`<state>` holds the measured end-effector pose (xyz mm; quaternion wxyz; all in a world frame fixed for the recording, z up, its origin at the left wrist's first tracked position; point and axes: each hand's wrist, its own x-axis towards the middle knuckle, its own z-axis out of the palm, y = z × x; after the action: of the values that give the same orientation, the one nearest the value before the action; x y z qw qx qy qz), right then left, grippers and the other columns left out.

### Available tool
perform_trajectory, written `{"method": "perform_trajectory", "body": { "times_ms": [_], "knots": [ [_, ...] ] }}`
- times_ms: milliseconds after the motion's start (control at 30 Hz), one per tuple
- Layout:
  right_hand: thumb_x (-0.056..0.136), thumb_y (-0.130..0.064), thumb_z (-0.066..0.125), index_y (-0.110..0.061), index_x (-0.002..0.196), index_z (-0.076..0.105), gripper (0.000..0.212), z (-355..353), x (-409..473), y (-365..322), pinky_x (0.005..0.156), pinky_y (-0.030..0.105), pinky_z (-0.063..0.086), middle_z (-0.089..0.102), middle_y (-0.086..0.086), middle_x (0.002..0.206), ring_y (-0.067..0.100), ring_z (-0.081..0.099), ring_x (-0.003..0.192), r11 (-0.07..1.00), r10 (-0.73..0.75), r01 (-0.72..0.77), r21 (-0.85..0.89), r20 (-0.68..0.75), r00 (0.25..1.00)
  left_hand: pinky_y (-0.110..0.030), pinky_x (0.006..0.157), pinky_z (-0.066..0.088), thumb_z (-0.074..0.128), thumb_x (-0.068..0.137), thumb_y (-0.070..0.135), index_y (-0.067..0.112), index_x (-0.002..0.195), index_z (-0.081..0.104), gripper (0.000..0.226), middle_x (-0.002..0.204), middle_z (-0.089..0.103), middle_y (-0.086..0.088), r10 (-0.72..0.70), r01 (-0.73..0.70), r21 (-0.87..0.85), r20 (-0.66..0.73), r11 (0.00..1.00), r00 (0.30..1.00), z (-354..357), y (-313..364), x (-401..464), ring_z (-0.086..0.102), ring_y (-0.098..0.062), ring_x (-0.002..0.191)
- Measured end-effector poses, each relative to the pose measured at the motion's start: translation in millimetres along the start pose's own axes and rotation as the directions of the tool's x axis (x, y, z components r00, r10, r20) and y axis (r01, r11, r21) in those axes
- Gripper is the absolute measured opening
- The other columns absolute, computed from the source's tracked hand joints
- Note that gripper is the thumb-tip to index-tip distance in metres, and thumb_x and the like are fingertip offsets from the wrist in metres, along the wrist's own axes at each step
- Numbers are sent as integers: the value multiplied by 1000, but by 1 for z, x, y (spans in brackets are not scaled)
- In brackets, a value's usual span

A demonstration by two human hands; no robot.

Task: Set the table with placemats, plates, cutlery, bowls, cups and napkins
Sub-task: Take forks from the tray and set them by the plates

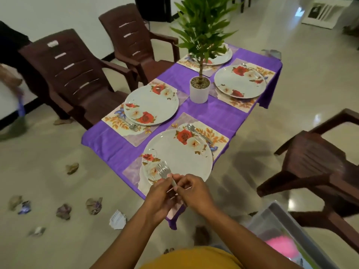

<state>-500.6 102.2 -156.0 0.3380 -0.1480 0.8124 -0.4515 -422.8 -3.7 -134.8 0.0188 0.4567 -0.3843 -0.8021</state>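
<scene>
Head view: left hand and right hand together over near plate, both pinching forks, tines fanned above plate rim. Plate on floral placemat, spoon beside it. Three more plates on placemats across purple table, potted plant at centre. Brown chairs around; crumpled paper on floor.

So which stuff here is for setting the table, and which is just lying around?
For the table:
- silver forks, held in both the left hand and right hand
- white round rose-patterned plates
- floral rectangular placemats
- silver spoon

Just lying about:
- crumpled paper scraps on the floor
- green potted plant in white pot
- brown plastic chairs
- grey plastic bin
</scene>
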Motion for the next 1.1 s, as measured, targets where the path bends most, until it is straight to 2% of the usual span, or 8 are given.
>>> {"method": "perform_trajectory", "body": {
  "times_ms": [167, 267, 367, 467, 533, 667, 900, 1100],
  "knots": [
    [91, -21, 78, -31, 78, 77, 16, -17, 30, -4, 85, 37, 63, 76, -10, 88, 12, 74, 83, 1000, -23, 26, -17, 145, 989, -48, 94, 60, 56, 107, 26, 4, 117, 74, 30, 115, 76, -20, 46, -51, -61, -75, 997, 996, 4, 3, 10, 74, -36, 107],
    [93, -22, 76, -29, 80, 75, 15, -22, 45, -8, 84, 31, 62, 76, -9, 88, 12, 73, 83, 999, 11, -3, -39, 212, 977, -50, 100, 58, 54, 108, 26, 3, 120, 72, 31, 114, 76, -21, 65, -77, -102, -125, 992, 990, 5, 0, 15, 74, -38, 108],
    [93, -20, 75, -24, 82, 77, 12, -23, 57, -7, 83, 33, 63, 76, -3, 86, 16, 74, 81, 999, 42, -39, -17, 243, 969, -47, 91, 62, 52, 109, 26, 3, 123, 68, 32, 113, 76, -21, 83, -107, -132, -173, 986, 981, -1, 2, 19, 73, -41, 110],
    [92, -15, 76, -15, 85, 78, 8, -21, 66, -8, 77, 37, 64, 77, 3, 84, 23, 75, 80, 996, 73, -84, 31, 266, 961, -43, 79, 63, 47, 111, 22, 0, 117, 68, 31, 100, 78, -19, 85, -124, -134, -266, 983, 960, -13, 7, 28, 77, -35, 93],
    [93, -13, 74, -11, 87, 77, 6, -18, 72, -11, 67, 33, 64, 76, 6, 86, 25, 74, 81, 993, 94, -108, 38, 267, 959, -40, 71, 62, 53, 107, 18, 1, 113, 68, 23, 85, 76, -13, 72, -125, -134, -343, 983, 937, -24, 6, 36, 74, -25, 77],
    [92, -18, 76, -10, 92, 77, 8, -8, 77, -20, 62, 26, 61, 76, 6, 93, 27, 73, 87, 987, 133, -151, 45, 284, 950, -53, 95, 59, 72, 96, 22, 8, 120, 70, 28, 109, 77, -15, 78, -116, -101, -318, 988, 945, -37, 2, 44, 74, -33, 98],
    [92, -17, 76, -12, 88, 80, 7, 21, 82, -22, 60, 27, 59, 72, 7, 116, 17, 72, 79, 987, 142, -160, 23, 353, 925, -28, 60, 57, 76, 93, 16, 3, 113, 76, 23, 101, 79, -17, 85, -98, -31, -288, 995, 954, -51, 3, 51, 77, -26, 80],
    [93, -21, 74, -16, 86, 80, 10, 37, 91, -20, 63, 28, 59, 73, -6, 86, 16, 71, 81, 995, 103, -93, -44, 397, 912, -27, 57, 54, 78, 91, 13, 1, 99, 79, 15, 96, 80, -17, 78, -90, -21, -334, 996, 939, -63, 4, 57, 72, -19, 70]
  ]
}}
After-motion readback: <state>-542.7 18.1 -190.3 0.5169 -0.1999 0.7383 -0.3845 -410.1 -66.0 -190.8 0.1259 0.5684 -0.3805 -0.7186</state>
